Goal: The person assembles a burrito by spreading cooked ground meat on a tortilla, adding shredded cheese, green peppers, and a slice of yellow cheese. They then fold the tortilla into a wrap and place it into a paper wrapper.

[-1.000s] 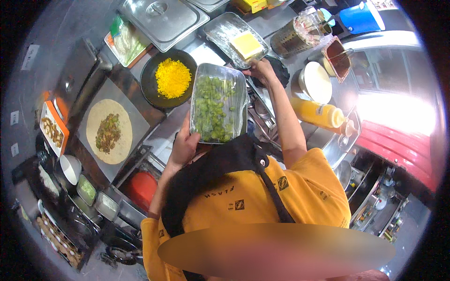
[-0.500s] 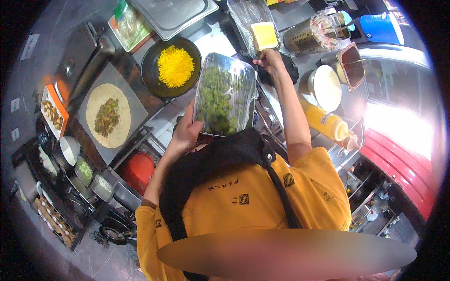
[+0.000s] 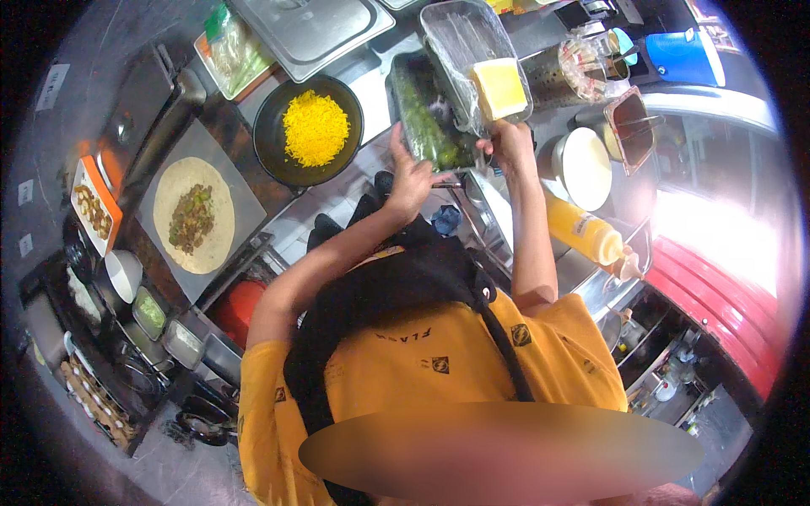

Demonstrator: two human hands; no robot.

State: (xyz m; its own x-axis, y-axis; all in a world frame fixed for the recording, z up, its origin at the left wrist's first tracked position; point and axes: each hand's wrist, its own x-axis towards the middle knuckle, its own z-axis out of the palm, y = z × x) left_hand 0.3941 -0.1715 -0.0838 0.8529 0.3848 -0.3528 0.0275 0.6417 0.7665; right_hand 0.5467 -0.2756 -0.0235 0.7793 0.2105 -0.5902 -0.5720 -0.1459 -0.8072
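Observation:
My left hand is at the near edge of a plastic-wrapped container of chopped green vegetable, its fingers spread. The container is at the counter's near edge, partly beneath a clear plastic tub. In that tub, toward its near end, is a yellow block that looks like cheese. My right hand grips the tub's near end with fingers curled; the fingertips are partly hidden. To the left, a flat tortilla bears a chopped brown and green filling on a pale sheet.
A black bowl of yellow shreds stands left of the green container. Metal lids lie behind it. On the right are a white bowl, a yellow squeeze bottle and a metal pan. An orange-edged tray sits far left.
The green container has moved away from my body and slightly right, going under the clear tub. My left hand followed and its fingers spread. My right hand now grips the tub, which has shifted right.

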